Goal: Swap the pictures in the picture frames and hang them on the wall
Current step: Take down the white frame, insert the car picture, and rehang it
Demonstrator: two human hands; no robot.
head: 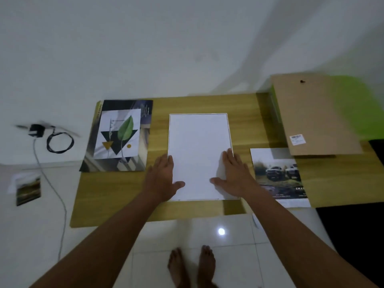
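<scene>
Wooden table (116,196) carries a white frame (198,142) between both flat, unclenched hands, left hand (164,179) pressing its left edge, right hand (234,173) its right, leaf print (118,136) beyond the left hand, truck print (278,175) beside the right.

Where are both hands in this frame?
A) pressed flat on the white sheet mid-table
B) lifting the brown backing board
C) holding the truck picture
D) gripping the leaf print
A: the left hand and right hand lie with straight fingers on the white sheet, one near each side edge.
</scene>
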